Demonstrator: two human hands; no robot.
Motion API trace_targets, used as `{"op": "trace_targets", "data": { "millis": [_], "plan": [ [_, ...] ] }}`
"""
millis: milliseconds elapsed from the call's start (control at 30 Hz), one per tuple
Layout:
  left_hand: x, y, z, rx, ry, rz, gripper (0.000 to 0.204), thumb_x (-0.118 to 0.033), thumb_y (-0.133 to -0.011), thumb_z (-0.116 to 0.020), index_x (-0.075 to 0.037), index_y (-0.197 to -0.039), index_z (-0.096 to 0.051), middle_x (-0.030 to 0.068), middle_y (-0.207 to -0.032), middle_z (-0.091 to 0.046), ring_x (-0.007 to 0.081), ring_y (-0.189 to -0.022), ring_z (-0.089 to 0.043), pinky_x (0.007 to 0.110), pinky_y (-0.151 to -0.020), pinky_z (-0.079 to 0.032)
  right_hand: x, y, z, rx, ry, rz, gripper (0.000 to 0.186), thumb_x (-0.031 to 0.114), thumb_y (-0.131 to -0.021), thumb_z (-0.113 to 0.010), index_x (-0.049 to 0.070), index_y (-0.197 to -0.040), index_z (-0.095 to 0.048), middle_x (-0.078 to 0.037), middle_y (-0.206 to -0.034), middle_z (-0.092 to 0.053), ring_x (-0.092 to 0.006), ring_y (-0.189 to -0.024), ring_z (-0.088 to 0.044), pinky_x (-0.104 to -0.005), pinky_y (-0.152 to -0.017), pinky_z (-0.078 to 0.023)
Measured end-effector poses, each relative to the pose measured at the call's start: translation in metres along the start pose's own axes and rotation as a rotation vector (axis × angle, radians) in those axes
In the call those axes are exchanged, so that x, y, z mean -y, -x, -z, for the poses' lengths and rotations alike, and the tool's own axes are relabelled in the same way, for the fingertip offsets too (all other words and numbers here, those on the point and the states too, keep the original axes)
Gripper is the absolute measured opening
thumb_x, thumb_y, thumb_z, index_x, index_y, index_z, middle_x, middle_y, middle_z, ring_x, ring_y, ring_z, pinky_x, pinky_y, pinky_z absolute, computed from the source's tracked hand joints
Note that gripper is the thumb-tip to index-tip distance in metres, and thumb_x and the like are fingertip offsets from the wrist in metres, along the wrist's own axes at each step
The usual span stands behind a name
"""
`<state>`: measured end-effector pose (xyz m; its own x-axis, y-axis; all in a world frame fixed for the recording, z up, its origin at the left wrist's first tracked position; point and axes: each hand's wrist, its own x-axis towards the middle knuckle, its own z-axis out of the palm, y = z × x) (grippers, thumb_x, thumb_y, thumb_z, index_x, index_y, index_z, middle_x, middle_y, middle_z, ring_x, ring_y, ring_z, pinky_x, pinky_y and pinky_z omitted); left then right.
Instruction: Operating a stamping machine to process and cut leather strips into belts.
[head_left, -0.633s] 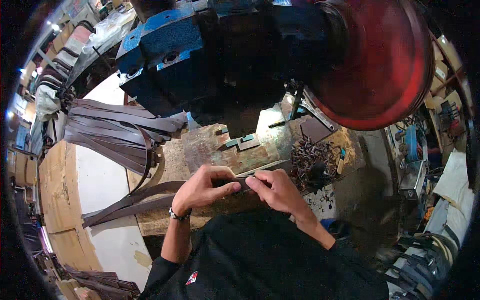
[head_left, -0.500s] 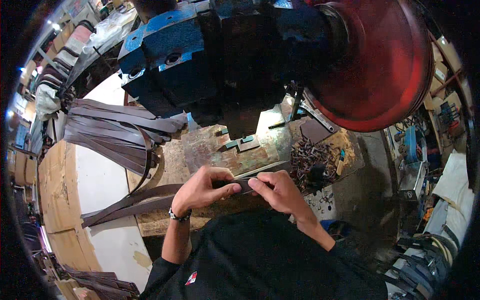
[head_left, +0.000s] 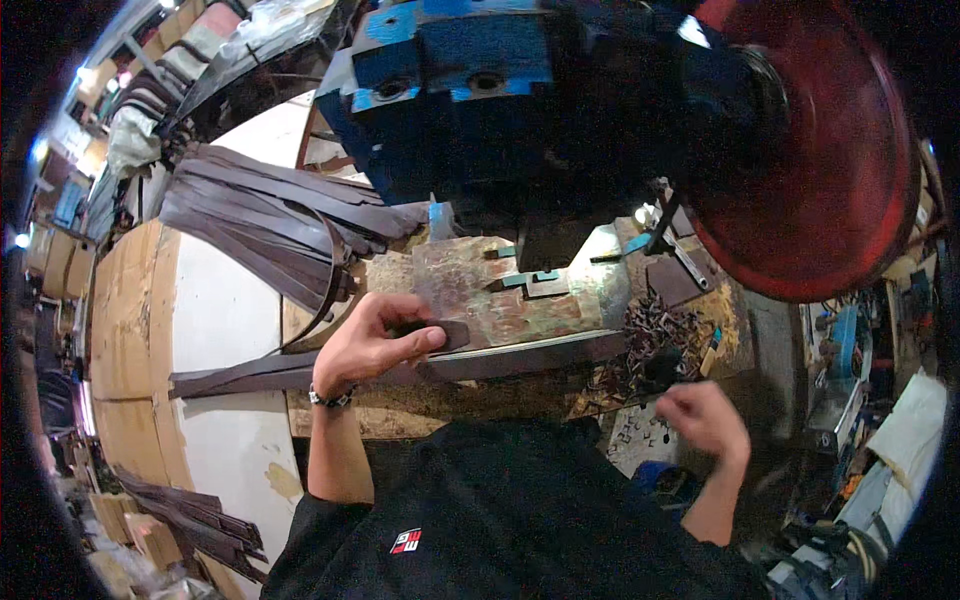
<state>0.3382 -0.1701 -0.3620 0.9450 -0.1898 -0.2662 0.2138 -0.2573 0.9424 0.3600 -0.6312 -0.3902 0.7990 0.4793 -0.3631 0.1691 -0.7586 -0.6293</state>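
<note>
My left hand (head_left: pixel 370 345) is closed on a dark brown leather strap (head_left: pixel 456 334), thumb on top, its rounded end sticking out past the fingers. The strap is at the near edge of a worn metal plate (head_left: pixel 450 275). More dark strap (head_left: pixel 540 358) lies along the bench front under and beyond the hand. On the plate, below a blue press (head_left: pixel 485 110), sits a small metal die block (head_left: pixel 545 286). My right hand (head_left: pixel 708 425) is off to the right, slightly blurred, fingers curled in; whatever it may hold is hidden. Nearest it lies a heap of dark scraps (head_left: pixel 655 335).
A large red flywheel (head_left: pixel 810 160) overhangs the right side. A fan of brown straps (head_left: pixel 270 215) lies at the left, near a white board (head_left: pixel 215 330) and cardboard (head_left: pixel 125 320). A wrench (head_left: pixel 688 265) and a yellow-handled cutter (head_left: pixel 712 345) lie by the scraps.
My hands were together on the strap end. The right hand has let go and moved right past the scraps; the left keeps the strap. The view has shifted.
</note>
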Motion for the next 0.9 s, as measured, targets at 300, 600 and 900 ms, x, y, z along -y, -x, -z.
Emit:
{"op": "trace_targets", "data": {
  "millis": [300,600,900],
  "plan": [
    [0.023,-0.009,-0.006,-0.01,0.081,-0.207,0.045,-0.034,-0.078,-0.076,0.004,-0.102,-0.075,0.0035,-0.083,-0.068,0.0092,-0.074,-0.059,0.025,-0.064,-0.045,-0.005,-0.017,-0.081,0.191,0.208,-0.091,0.045,0.043,-0.086,-0.069,-0.001,-0.086,-0.074,-0.024,-0.066,-0.064,-0.0415,-0.065,-0.066,-0.0479,-0.062,-0.051],
    [0.09,-0.021,-0.011,-0.095,0.962,-0.55,0.081,-0.023,-0.07,-0.066,0.016,-0.139,-0.049,0.0057,-0.097,-0.056,0.0175,-0.092,-0.053,0.039,-0.103,-0.042,0.041,-0.036,-0.051,-0.015,0.042,-0.091,0.028,0.026,-0.093,-0.067,0.0,-0.1,-0.072,-0.023,-0.077,-0.069,-0.0384,-0.072,-0.07,-0.0429,-0.065,-0.052],
    [0.098,-0.018,-0.006,-0.249,1.458,-0.526,0.071,-0.023,-0.089,-0.044,0.01,-0.151,-0.033,0.0072,-0.097,-0.053,0.0234,-0.098,-0.054,0.054,-0.115,-0.037,0.062,-0.056,-0.064,-0.378,-0.203,0.072,0.015,0.011,-0.093,-0.068,0.001,-0.104,-0.068,-0.014,-0.093,-0.068,-0.0262,-0.081,-0.067,-0.0365,-0.074,-0.052]
  ]
}}
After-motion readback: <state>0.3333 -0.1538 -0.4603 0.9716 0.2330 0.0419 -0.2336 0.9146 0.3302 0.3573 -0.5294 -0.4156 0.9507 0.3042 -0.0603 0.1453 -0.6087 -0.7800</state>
